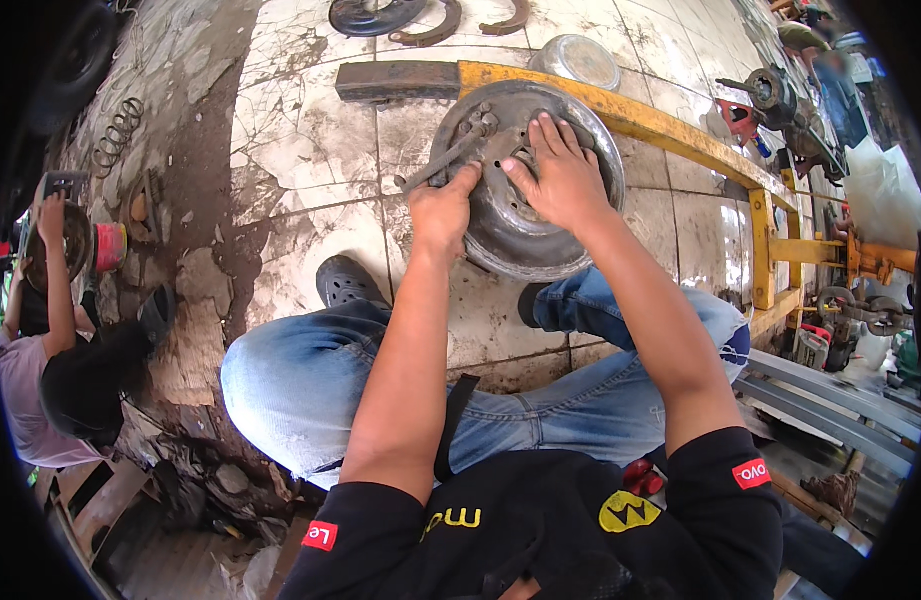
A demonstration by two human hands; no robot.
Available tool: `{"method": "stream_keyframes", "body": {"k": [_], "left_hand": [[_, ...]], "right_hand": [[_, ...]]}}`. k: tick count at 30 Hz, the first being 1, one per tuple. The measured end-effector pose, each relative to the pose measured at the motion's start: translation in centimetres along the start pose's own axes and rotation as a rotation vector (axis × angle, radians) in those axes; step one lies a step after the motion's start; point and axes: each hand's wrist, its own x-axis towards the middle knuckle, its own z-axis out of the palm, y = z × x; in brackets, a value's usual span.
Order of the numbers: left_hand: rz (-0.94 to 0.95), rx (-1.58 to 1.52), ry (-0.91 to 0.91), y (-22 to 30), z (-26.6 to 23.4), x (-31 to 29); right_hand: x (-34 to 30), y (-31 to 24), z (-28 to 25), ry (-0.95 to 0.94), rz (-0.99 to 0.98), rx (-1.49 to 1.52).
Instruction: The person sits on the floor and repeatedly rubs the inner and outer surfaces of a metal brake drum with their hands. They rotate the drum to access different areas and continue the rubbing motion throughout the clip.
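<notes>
A round, dark metal brake backing plate (501, 240) is in front of me, its far part overlapping a yellow beam. A brake hose (443, 165) crosses its upper left, running from a fitting near the rim. My left hand (445, 212) is closed at the plate's left edge, thumb on the face beside the hose; its other fingers are mostly hidden. My right hand (566, 180) lies on the plate's face with fingers stretched out, thumb near the central holes.
The yellow steel frame (671, 130) stretches across the tiles to the right. Beyond it sit a round metal lid-like part (578, 62) and curved brake shoes (431, 28). A coil spring (119, 133) lies left. Another person (56, 330) handles a round part at far left.
</notes>
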Motion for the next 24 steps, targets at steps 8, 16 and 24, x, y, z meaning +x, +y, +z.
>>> {"method": "stream_keyframes", "body": {"k": [8,16,24], "left_hand": [[-0.005,0.019,0.007,0.4,0.1,-0.4],[-0.053,-0.026,-0.013,-0.4,0.1,0.3],[-0.066,-0.033,0.013,0.2,0.1,0.0]], "right_hand": [[0.7,0.2,-0.1,0.035,0.036,0.044],[0.0,0.9,0.3,0.074,-0.008,0.011],[-0.1,1.3,0.2,0.085,-0.067,0.02]]}}
